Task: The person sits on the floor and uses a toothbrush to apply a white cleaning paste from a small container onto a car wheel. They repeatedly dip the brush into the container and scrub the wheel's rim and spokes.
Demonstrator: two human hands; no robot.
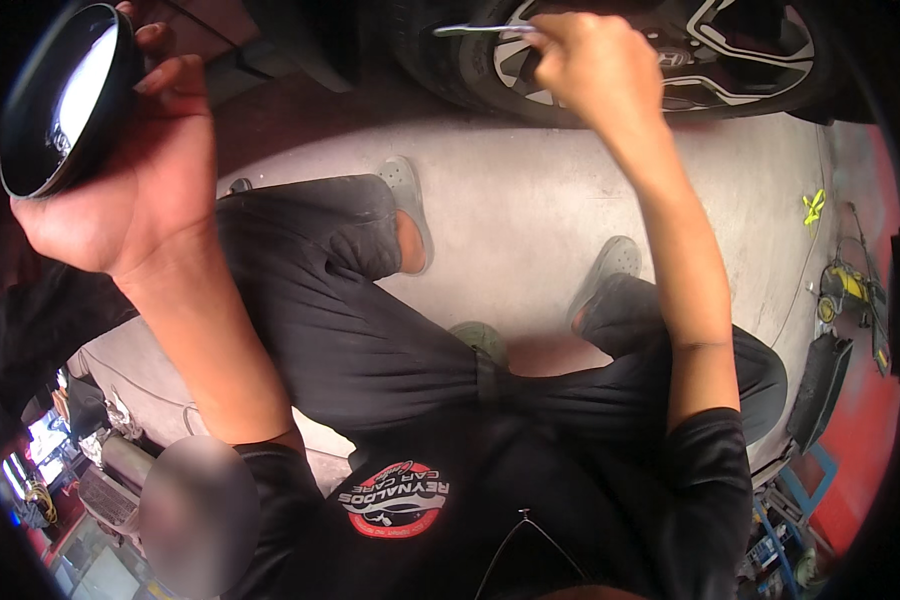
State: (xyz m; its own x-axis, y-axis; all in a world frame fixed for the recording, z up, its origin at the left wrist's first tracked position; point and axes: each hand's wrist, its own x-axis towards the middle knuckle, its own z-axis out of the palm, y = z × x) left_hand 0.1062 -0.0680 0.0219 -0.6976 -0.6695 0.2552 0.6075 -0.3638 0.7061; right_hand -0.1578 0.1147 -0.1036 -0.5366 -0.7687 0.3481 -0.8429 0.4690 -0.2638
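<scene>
My left hand (142, 150) is raised at the upper left, palm up, with a round black bowl-like object (82, 150) resting on it, tilted; its inside shows a bright white glare. Some fingers are behind its rim. My right hand (596, 64) is at the top, its fingers closed on a slim metal tool (476, 31) that points left. The tool's kind is unclear. Behind this hand is a car wheel (746, 94) with a black and silver alloy rim and a black tyre (465, 82). The tool's tip appears in front of the tyre; whether it touches is unclear.
Grey clogs (405, 180) are on the pale floor (510, 202). At the right lie a yellow-green strip (814, 206), a yellow and black power tool (847, 285) and a long black case-like object (821, 390). A person in dark clothing (45, 322) is partly visible at the left.
</scene>
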